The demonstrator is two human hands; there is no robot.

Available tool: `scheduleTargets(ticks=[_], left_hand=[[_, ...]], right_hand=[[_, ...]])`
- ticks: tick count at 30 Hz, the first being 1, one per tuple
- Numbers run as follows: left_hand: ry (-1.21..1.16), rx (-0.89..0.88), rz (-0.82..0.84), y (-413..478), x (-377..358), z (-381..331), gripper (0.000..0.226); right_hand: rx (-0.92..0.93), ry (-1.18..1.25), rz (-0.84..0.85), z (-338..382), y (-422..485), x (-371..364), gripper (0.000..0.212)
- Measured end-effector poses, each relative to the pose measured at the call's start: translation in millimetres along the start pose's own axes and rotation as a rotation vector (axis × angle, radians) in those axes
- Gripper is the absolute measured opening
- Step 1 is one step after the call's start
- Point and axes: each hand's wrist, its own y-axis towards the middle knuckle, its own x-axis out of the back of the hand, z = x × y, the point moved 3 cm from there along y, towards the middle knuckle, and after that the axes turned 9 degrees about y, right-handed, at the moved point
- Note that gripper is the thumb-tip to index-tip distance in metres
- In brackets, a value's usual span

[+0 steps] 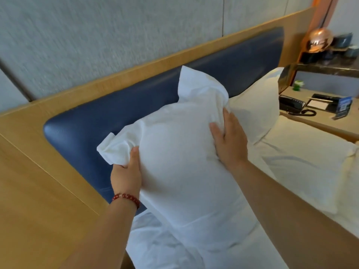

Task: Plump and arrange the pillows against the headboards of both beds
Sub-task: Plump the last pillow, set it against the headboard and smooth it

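Head view: plump white fabric pillow is sitting centre frame, standing up on the white sheeted bed w/ its upper corner leaning against the padded navy-blue leather-look headboard at 12 o'clock. Left hand, at 8 o'clock of the pillow, is gripping a bunched corner of the pillowcase, thumb on the front, fingers curled behind the cloth. Round red bead bracelet is circling the left wrist. Right hand, at 2 o'clock of the pillow, is lying flat w/ fingers spread, pressing into the pillow's right edge; fingertips are sinking into the wrinkled fabric near the top. Both forearms are reaching in from 6 o'clock, bare.

Second pillow, cream-white, is leaning on the headboard at 2 o'clock, just beside the held one, touching its right edge behind the right hand. Folded cream duvet is lying at 3 o'clock. Light wooden surround is framing the headboard, running from 7 to 1 o'clock. Grey textured wall panel is filling 11 o'clock. Wooden bedside table at 3 o'clock is carrying a black corded phone; shiny copper globe lamp is hanging above at 1 o'clock. Other items there too blurred to tell.
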Motion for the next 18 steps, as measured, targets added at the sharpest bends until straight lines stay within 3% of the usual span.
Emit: scheduleTargets(ticks=[4,8,10,13,15,18], left_hand=[[0.431,-0.069,0.165,2.4,6.6,22.5,0.074],[0.647,-0.112,0.146,6.2,1.1,45.9,0.086],[0.544,-0.074,0.197,2.8,-8.3,55.9,0.084],[0.143,0.018,0.334,-10.8,-29.4,68.1,0.088],[0.049,0.021,0.292,-18.4,-42.3,69.8,0.088],[-0.072,0.033,0.095,-23.6,-47.3,52.2,0.062]], right_hand=[[-0.072,-0.154,0.147,-35.2,-27.1,-14.7,0.086],[-0.149,-0.171,0.21,-62.9,-44.6,-24.9,0.083],[-0.145,-0.159,0.197,-70.6,-54.3,-30.1,0.082],[-0.162,-0.149,0.188,-75.6,-58.0,-39.8,0.084],[-0.184,-0.151,0.194,-78.9,-54.7,-49.2,0.083],[-0.196,-0.096,0.176,-81.5,-42.5,-63.0,0.074]])
